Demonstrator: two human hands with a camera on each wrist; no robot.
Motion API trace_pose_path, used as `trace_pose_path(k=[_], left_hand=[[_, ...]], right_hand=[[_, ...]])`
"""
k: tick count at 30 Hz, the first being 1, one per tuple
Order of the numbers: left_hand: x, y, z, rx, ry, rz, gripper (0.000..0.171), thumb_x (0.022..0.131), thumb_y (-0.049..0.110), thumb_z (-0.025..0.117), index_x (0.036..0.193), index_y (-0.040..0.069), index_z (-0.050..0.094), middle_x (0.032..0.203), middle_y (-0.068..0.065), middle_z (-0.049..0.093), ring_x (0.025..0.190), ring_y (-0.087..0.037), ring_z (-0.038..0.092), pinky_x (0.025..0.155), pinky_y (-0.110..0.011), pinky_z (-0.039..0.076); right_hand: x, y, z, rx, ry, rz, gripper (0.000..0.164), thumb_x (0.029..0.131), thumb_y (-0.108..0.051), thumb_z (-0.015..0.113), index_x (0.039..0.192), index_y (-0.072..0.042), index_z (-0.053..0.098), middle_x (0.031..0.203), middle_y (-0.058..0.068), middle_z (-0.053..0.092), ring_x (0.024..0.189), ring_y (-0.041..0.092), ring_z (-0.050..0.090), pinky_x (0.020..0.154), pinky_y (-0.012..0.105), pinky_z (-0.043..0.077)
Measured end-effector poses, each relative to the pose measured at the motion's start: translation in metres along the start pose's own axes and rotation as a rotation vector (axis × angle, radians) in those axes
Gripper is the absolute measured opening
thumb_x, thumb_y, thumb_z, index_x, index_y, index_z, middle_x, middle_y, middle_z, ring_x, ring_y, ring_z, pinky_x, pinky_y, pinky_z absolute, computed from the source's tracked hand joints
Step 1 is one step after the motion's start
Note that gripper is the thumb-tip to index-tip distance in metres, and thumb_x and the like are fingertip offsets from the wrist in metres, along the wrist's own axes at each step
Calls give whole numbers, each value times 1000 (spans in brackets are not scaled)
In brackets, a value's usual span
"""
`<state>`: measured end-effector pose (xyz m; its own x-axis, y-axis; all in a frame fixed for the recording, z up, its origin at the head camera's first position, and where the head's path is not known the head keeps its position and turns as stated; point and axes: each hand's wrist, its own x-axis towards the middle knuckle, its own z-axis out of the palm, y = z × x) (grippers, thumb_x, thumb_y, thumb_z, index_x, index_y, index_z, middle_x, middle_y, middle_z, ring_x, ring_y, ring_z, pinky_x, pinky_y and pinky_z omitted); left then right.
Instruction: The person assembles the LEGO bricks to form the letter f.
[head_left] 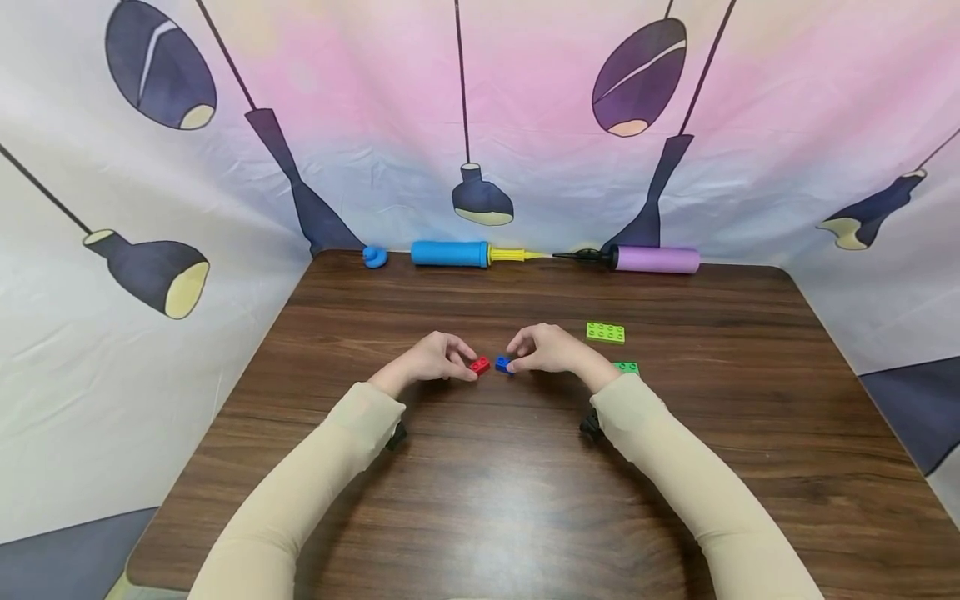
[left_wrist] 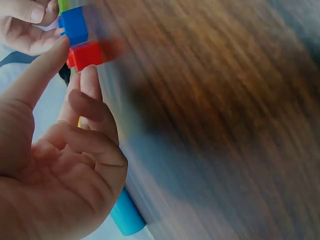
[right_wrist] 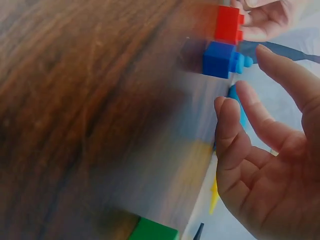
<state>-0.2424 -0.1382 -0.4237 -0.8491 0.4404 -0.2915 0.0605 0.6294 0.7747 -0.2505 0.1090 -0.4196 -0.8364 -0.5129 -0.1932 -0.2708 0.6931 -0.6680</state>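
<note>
Item, red brick (head_left: 481, 365): one, small, studs up, at mid-table. I noted the left hand (head_left: 437, 358) pinching it at the fingertips, thumb to one side and forefinger to the other, the remaining fingers loosely bent.

Item, blue brick (head_left: 502, 363): one, small, studs up, just beside the red, a narrow gap between them in the head view. I found the right hand (head_left: 551, 348) relaxed around it, thumb and forefinger parted; the right wrist view showed the tips just short of the brick, gripping nothing.

Item, lime brick (head_left: 605, 332): one, flat, two rows of studs, beyond the right forearm. Item, green brick (head_left: 627, 367): one, partly hidden by the right sleeve (head_left: 675, 442).

Along the far edge I listed, from left: a blue duck-shaped figure (head_left: 374, 257); a blue pump (head_left: 450, 253) with a yellow nozzle; a purple pump (head_left: 656, 259) with a black nozzle, the two nozzle tips pointing at each other.

Support: dark wood-grain table (head_left: 487, 500). Behind it, a pastel backdrop (head_left: 390, 125) printed with hanging lamps. Both sleeves were cream.
</note>
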Motion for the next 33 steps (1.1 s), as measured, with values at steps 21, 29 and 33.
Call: trace_pose_path(k=[21,29,33], left_hand=[[8,-3,5,112,70,52,17,86,14,75,100,5,70,71,-1,65,60,-11,52,59,-26,42],[8,-5,1,50,60,37,26,82,11,78,105,3,69,75,-4,67,62,-10,54,60,-25,43],[9,-5,3,18,58,29,27,81,10,79,105,2,69,76,-4,68,62,-10,55,60,-25,44]], right_hand=[[7,-2,7,-18,-23,61,13,85,-20,76,92,-12,69,85,-1,64,76,16,55,70,31,45],[8,0,6,-6,-24,76,20,82,-22,80,96,-12,70,88,-1,65,79,15,57,74,31,46],[8,-1,8,-9,-18,79,21,81,-22,80,96,-11,70,88,0,65,80,15,57,74,31,46]])
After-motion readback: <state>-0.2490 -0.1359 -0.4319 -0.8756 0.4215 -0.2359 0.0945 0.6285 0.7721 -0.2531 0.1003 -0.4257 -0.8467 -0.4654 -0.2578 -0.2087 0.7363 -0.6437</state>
